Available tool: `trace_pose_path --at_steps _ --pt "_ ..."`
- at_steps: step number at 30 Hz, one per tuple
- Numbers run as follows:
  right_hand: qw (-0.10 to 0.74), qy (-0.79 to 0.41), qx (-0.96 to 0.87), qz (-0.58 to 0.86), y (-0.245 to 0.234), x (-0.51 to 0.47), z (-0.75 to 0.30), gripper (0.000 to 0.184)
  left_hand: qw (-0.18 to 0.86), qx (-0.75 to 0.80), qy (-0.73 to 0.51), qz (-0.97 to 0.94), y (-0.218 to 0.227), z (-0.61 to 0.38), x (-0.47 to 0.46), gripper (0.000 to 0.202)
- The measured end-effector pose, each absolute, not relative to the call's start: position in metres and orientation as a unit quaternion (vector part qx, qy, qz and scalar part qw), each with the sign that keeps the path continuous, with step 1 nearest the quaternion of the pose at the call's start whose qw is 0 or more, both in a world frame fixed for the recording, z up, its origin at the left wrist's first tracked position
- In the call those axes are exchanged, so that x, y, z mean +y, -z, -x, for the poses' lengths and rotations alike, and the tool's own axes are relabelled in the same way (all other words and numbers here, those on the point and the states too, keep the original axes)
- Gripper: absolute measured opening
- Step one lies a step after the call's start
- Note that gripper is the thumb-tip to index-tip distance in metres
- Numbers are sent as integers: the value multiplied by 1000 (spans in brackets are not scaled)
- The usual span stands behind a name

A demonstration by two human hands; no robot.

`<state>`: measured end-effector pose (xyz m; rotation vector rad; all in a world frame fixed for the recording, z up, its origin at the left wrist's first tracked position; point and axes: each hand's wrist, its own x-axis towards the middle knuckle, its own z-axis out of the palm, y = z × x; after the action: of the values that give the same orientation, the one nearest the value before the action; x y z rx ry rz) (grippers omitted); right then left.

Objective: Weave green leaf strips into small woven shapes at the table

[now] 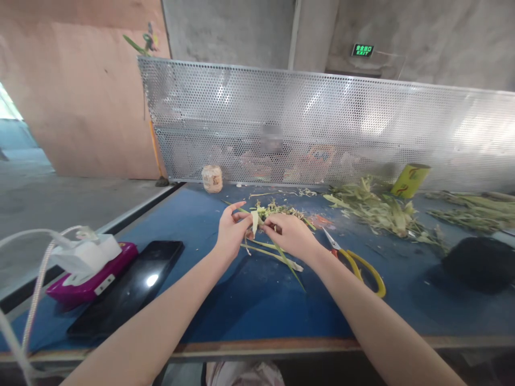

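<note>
Over the blue tabletop my two hands meet, with a pale leaf strip (255, 224) between them. My left hand (232, 229) pinches this strip between thumb and fingers, its index finger raised. From the other side, the closed fingers of my right hand (290, 234) grip a thin green leaf blade (290, 268), which slants down toward me. Exactly how strip and blade join is hidden by the fingertips. Just beneath lie loose pale stalks (277, 256), and behind my hands is a small heap of green and yellowish plant bits (277, 210).
Yellow-handled scissors (358, 265) lie right of my right forearm. Farther right are a leafy pile (378, 209), a yellow can (410, 180) and a black object (480, 262). A phone (132, 284) and purple power strip (96, 279) lie left. A perforated metal screen (249, 118) borders the back.
</note>
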<state>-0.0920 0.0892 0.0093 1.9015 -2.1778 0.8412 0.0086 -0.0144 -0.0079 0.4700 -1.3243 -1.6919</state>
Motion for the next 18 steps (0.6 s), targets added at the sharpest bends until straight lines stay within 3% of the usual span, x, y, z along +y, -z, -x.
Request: trace_pose_path --at_steps 6,11,18 --pt "68 -249 -739 -623 -13 90 93 17 466 -535 681 -182 10 -7 -17 48" --pt "17 -248 -746 -618 -13 93 92 9 474 -533 676 -184 11 -8 -19 46" --pt "-12 -285 -737 -613 -9 91 96 16 484 -522 678 -184 7 -9 -16 51"
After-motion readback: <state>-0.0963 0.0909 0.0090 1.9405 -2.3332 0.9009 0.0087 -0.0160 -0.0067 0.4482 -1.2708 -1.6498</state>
